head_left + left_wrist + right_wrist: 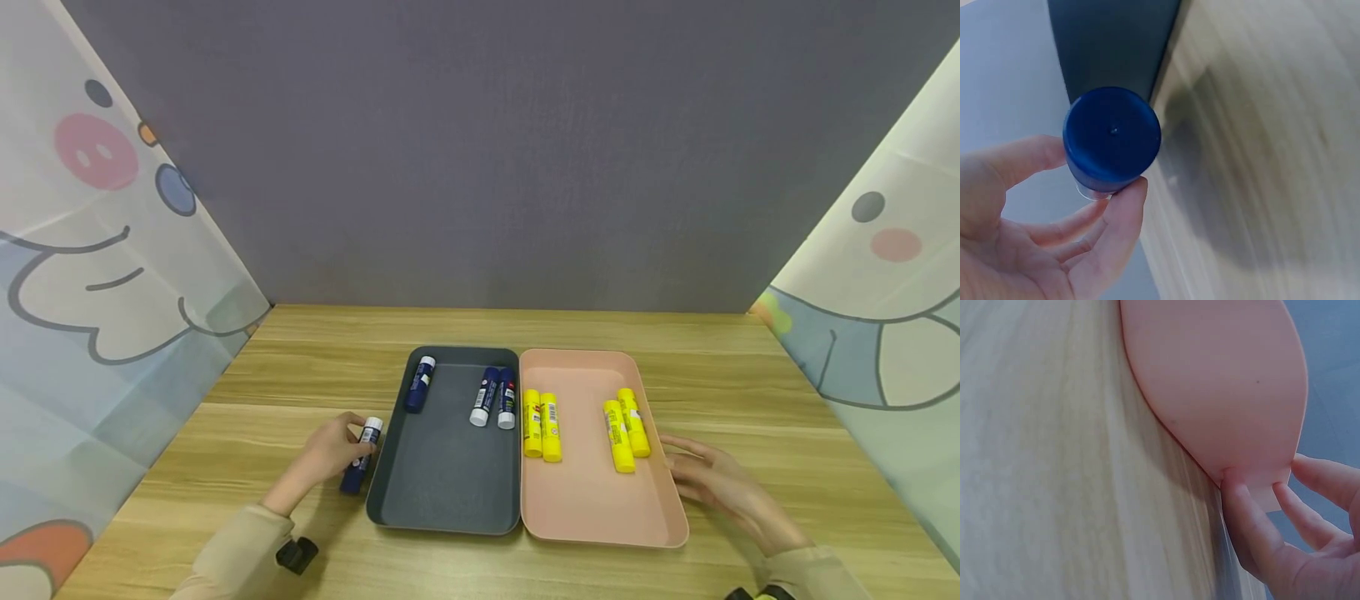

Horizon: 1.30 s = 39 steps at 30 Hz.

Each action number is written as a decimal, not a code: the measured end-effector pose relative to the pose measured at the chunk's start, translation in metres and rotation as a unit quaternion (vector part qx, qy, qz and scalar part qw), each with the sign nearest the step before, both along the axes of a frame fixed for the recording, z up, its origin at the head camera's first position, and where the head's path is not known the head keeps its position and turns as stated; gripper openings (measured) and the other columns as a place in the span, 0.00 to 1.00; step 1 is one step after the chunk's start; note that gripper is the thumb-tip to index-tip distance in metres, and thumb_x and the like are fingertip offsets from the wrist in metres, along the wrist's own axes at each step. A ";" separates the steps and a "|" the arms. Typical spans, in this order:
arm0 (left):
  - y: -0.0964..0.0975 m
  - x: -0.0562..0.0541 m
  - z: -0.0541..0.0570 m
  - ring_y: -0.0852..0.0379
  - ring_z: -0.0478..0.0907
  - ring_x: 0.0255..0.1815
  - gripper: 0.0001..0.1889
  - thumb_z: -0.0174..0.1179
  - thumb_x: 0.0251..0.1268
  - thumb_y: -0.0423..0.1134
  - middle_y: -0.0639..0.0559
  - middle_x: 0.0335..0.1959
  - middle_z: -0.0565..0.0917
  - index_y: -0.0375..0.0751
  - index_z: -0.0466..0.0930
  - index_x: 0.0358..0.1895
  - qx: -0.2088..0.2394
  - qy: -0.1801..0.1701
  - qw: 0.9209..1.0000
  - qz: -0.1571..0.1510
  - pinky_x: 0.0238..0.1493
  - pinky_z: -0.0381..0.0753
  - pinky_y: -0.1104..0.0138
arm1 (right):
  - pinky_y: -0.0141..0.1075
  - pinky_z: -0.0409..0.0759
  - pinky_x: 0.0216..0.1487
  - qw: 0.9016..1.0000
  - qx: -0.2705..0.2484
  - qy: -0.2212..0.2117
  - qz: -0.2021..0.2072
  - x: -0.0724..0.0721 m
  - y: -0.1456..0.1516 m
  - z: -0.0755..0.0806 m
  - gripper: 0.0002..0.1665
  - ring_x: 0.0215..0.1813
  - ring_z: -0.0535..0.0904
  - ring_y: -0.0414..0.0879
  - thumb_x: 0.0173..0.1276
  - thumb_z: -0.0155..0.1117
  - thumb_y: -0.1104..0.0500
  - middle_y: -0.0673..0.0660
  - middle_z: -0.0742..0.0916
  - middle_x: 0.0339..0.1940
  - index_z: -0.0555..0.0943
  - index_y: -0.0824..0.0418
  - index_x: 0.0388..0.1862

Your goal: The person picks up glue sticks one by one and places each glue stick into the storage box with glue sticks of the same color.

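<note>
My left hand [336, 450] pinches a navy glue stick [1112, 134] with a white cap, just left of the dark grey tray [442, 500]. Its round navy base faces the left wrist camera. Three more navy glue sticks lie in that tray: one at the upper left [420, 385], a pair [487, 395] by the right wall. Against it on the right stands the pink tray [592, 517], where several yellow glue sticks [551, 427] lie in two pairs. My right hand [723, 490] touches this tray's outer right side with spread fingertips.
Both trays rest on a wood-grain table [315, 367]. A grey panel [495, 167] rises behind it, and cartoon-printed sheets [97, 275] flank the left and right. A dark band shows at each wrist.
</note>
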<state>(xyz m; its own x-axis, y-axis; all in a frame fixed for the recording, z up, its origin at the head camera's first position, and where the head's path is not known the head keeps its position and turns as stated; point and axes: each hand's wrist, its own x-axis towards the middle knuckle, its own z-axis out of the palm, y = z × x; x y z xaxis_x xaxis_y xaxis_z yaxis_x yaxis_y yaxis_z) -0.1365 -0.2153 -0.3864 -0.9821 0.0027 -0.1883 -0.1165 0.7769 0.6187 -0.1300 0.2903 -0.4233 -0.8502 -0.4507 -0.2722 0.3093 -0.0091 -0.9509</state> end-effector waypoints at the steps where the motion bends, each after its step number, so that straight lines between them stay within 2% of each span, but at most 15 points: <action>1: 0.000 0.000 0.001 0.58 0.68 0.12 0.24 0.60 0.51 0.32 0.47 0.21 0.75 0.22 0.66 0.50 0.000 0.001 1.000 -0.001 0.13 0.71 0.68 | 0.35 0.74 0.49 1.000 0.001 0.000 0.000 0.000 0.000 0.000 0.28 0.48 0.77 0.42 0.68 0.48 0.61 0.48 0.80 0.48 0.58 0.66 0.65; 9: -0.002 -0.002 0.009 0.57 0.70 0.13 0.24 0.59 0.52 0.33 0.45 0.23 0.75 0.22 0.65 0.51 0.002 0.008 1.000 -0.005 0.14 0.73 0.66 | 0.37 0.74 0.50 1.000 0.019 0.004 -0.004 0.000 -0.001 0.001 0.33 0.48 0.77 0.42 0.68 0.48 0.61 0.49 0.79 0.50 0.49 0.74 0.66; 14: -0.002 -0.004 0.013 0.58 0.70 0.14 0.24 0.58 0.52 0.33 0.46 0.22 0.75 0.22 0.65 0.52 0.009 0.007 1.000 -0.005 0.15 0.73 0.66 | 0.37 0.74 0.50 1.000 0.027 0.004 -0.002 0.000 -0.002 0.001 0.35 0.49 0.77 0.42 0.69 0.47 0.61 0.50 0.78 0.51 0.46 0.75 0.66; 19: 0.000 -0.007 0.019 0.58 0.71 0.17 0.25 0.58 0.53 0.33 0.45 0.24 0.76 0.22 0.65 0.53 0.016 0.009 1.000 -0.010 0.16 0.74 0.66 | 0.37 0.74 0.50 1.000 0.027 0.003 -0.004 0.000 -0.001 0.000 0.34 0.48 0.77 0.42 0.68 0.47 0.60 0.49 0.78 0.50 0.47 0.74 0.66; 28: 0.009 -0.016 0.029 0.57 0.73 0.20 0.25 0.57 0.54 0.34 0.43 0.27 0.77 0.24 0.66 0.54 0.013 0.010 1.000 -0.015 0.20 0.75 0.66 | 0.37 0.75 0.49 1.000 0.017 -0.004 -0.010 0.000 0.000 -0.001 0.31 0.47 0.78 0.42 0.67 0.50 0.60 0.47 0.79 0.48 0.56 0.68 0.66; 35: 0.017 -0.025 0.032 0.58 0.73 0.20 0.25 0.58 0.53 0.35 0.44 0.27 0.78 0.26 0.67 0.54 0.006 0.020 1.000 -0.023 0.19 0.74 0.67 | 0.36 0.75 0.49 1.000 0.001 -0.003 -0.005 0.000 0.000 -0.002 0.21 0.47 0.78 0.41 0.67 0.49 0.61 0.47 0.80 0.47 0.67 0.52 0.59; 39: 0.023 -0.033 0.033 0.58 0.73 0.19 0.25 0.58 0.53 0.36 0.45 0.26 0.78 0.27 0.68 0.54 0.002 0.025 0.999 -0.027 0.19 0.73 0.67 | 0.35 0.75 0.49 1.000 0.007 -0.001 -0.003 0.000 0.000 -0.002 0.26 0.47 0.78 0.41 0.68 0.49 0.61 0.47 0.80 0.47 0.61 0.61 0.64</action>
<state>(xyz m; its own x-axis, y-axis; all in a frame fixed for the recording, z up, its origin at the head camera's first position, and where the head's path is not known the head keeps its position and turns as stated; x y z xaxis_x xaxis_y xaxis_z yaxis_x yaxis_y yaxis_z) -0.1690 -0.1924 -0.3535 -0.9885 0.0570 -0.1397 -0.0435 0.7786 0.6260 -0.1302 0.2907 -0.4253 -0.8522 -0.4419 -0.2800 0.3112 0.0019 -0.9503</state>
